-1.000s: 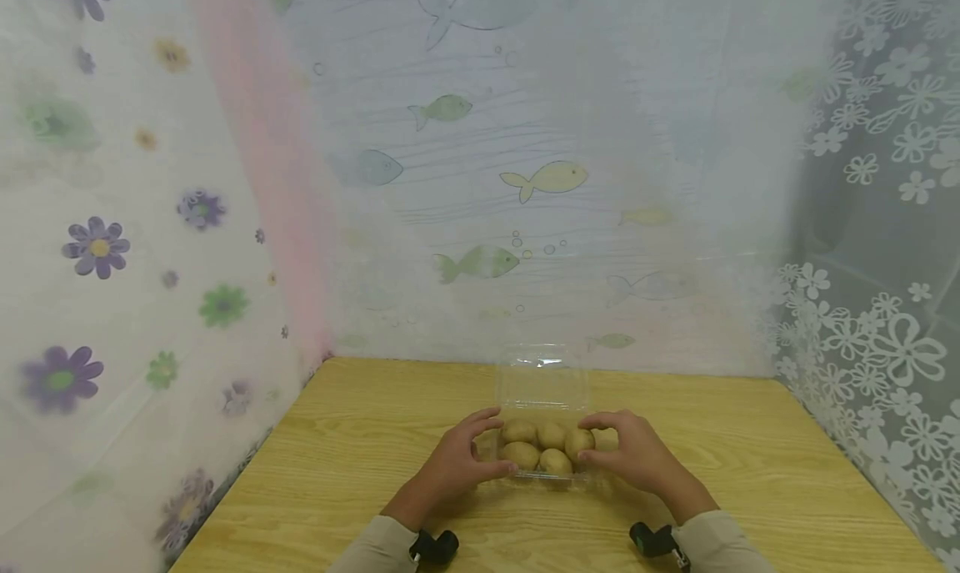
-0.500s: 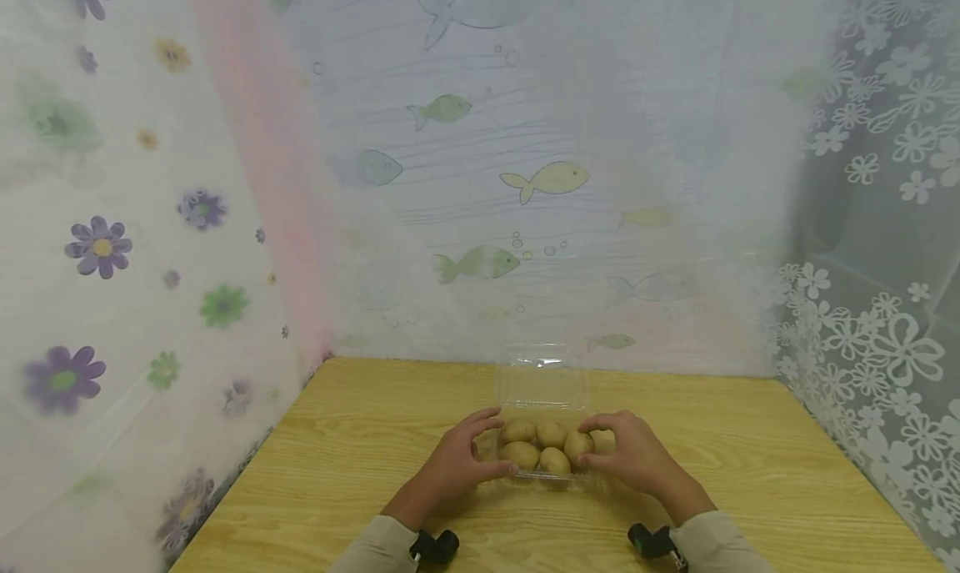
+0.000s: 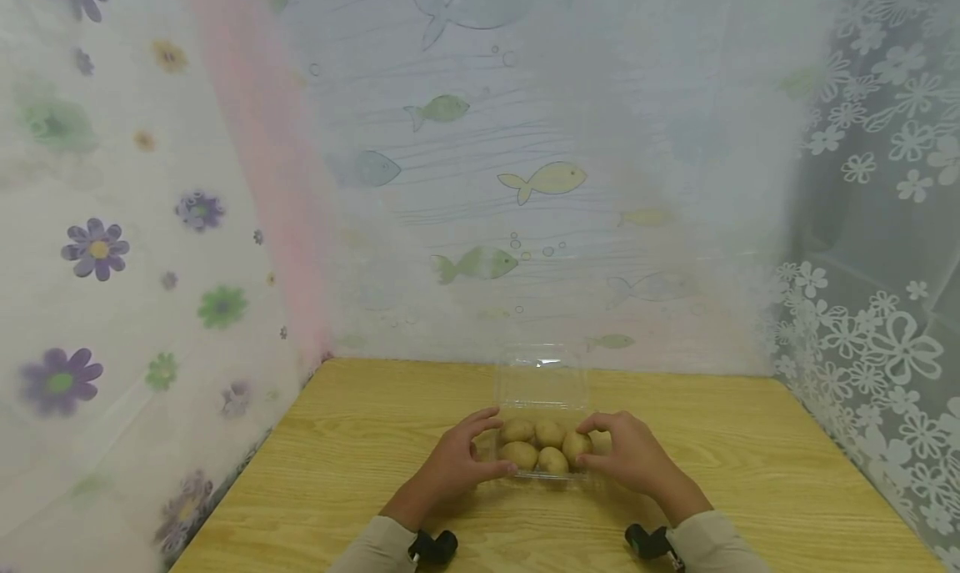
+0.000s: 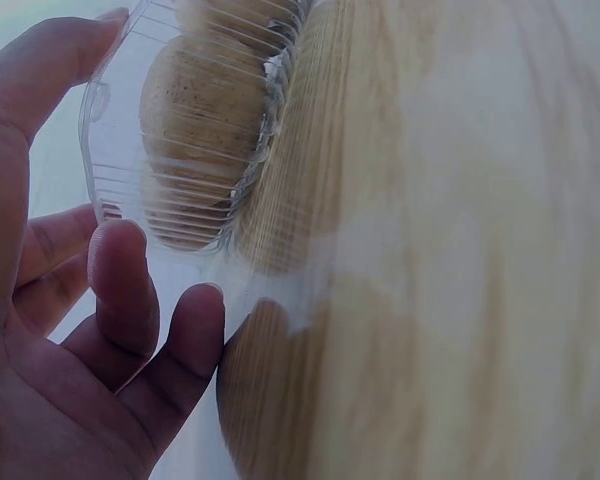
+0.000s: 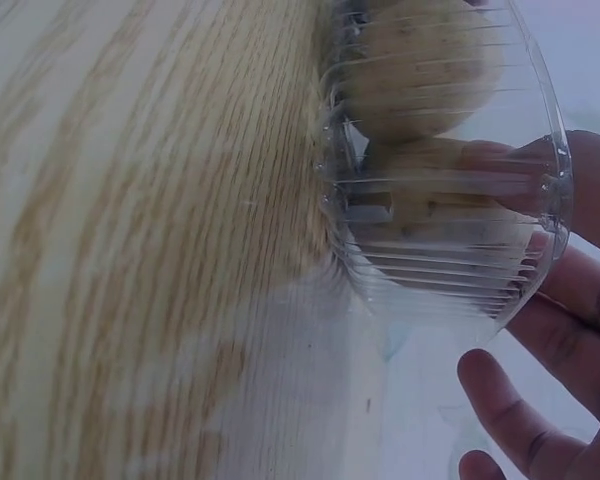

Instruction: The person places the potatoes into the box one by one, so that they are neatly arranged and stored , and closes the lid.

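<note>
A clear plastic clamshell container stands on the table with its lid raised at the back. Several potatoes lie in it in two rows. My left hand grips the container's left end, thumb at the front rim and fingers along the side; its lower fingers stick out free in the left wrist view. With thumb and index finger, my right hand holds the rightmost potato inside the container. In the right wrist view, the thumb shows through the ribbed plastic wall, against that potato.
The wood-grain table reaches back to a curtain printed with fish. Flowered sheeting hangs along the left, and a white-flowered clear sheet along the right. Black wrist cameras sit at both sleeves.
My right hand and the rightmost potato have shifted very slightly left. The left hand, the container and its raised lid stay as they were.
</note>
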{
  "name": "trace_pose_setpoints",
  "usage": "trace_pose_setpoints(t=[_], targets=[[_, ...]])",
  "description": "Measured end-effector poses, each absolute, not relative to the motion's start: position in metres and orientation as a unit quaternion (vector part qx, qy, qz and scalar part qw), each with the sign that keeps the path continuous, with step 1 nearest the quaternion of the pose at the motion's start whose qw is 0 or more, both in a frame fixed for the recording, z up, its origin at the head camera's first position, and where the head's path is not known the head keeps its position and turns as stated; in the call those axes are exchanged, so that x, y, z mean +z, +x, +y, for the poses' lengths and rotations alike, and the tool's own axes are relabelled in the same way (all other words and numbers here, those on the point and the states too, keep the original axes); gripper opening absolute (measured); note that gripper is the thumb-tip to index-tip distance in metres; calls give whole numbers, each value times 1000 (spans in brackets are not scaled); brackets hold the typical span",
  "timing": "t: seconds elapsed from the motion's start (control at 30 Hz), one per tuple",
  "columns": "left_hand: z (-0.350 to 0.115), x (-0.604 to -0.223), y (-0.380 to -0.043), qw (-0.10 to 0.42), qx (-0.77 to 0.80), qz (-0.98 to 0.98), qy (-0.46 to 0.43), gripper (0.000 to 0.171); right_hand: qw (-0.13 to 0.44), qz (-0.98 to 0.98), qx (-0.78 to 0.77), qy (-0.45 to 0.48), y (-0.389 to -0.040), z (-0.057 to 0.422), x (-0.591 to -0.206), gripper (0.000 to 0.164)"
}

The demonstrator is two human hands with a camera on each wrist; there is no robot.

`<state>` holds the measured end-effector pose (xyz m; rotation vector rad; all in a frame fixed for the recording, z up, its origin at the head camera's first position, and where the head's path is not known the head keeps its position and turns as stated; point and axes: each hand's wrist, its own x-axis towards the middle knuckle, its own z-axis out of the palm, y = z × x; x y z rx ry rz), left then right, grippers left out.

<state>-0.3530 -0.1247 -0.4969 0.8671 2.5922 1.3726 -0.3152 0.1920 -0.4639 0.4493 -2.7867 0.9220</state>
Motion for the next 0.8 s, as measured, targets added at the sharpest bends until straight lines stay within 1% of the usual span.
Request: trace_pose_setpoints(t=[0.17,0.47,0.8], targets=[[-126,-495,-352,46,451,845,283,79,84,-937,305,149,-315,190,-462,36],[-127,-494,-352,45,449,846,283,79,98,-941,281,162,-316,192,-462,34],[-128,-494,-355,44,443,846,294,82,103,-930,309,172,-320,194,-467,32]])
